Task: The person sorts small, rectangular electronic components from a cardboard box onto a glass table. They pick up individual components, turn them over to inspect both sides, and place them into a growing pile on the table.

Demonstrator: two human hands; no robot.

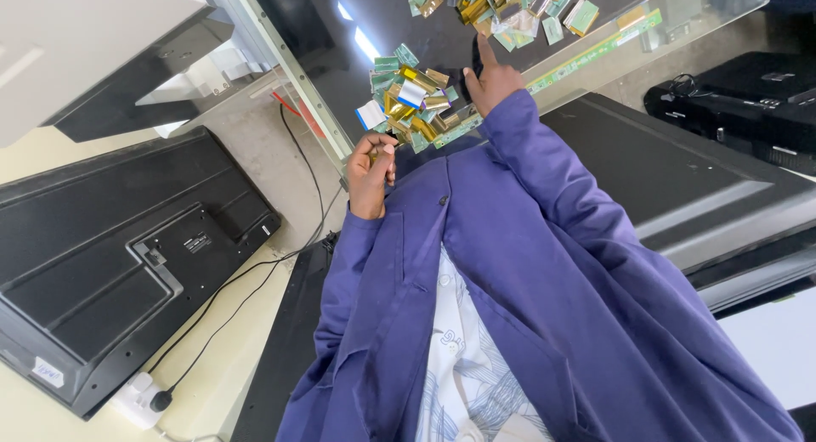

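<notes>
Dozens of small green-and-gold flex strips point(415, 102) heaped on dark glass point(425, 34); left hand point(371, 174) pinches one, right hand point(491, 81) index extended.

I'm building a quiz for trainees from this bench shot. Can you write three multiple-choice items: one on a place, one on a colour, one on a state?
1. Where does the black television back lie?
A. flat, to the person's left
B. on the person's lap
C. leaning upright on a wall

2. What colour is the person's coat?
A. red
B. blue-purple
C. yellow

3. How is the left hand?
A. flat and open
B. pinched shut on a small gold piece
C. out of view

Answers:
1 A: it fills the lower left of the view, lying flat.
2 B: both sleeves and the front are blue-purple.
3 B: its fingertips close on the gold piece, just beside the pile of green and gold pieces.
</notes>
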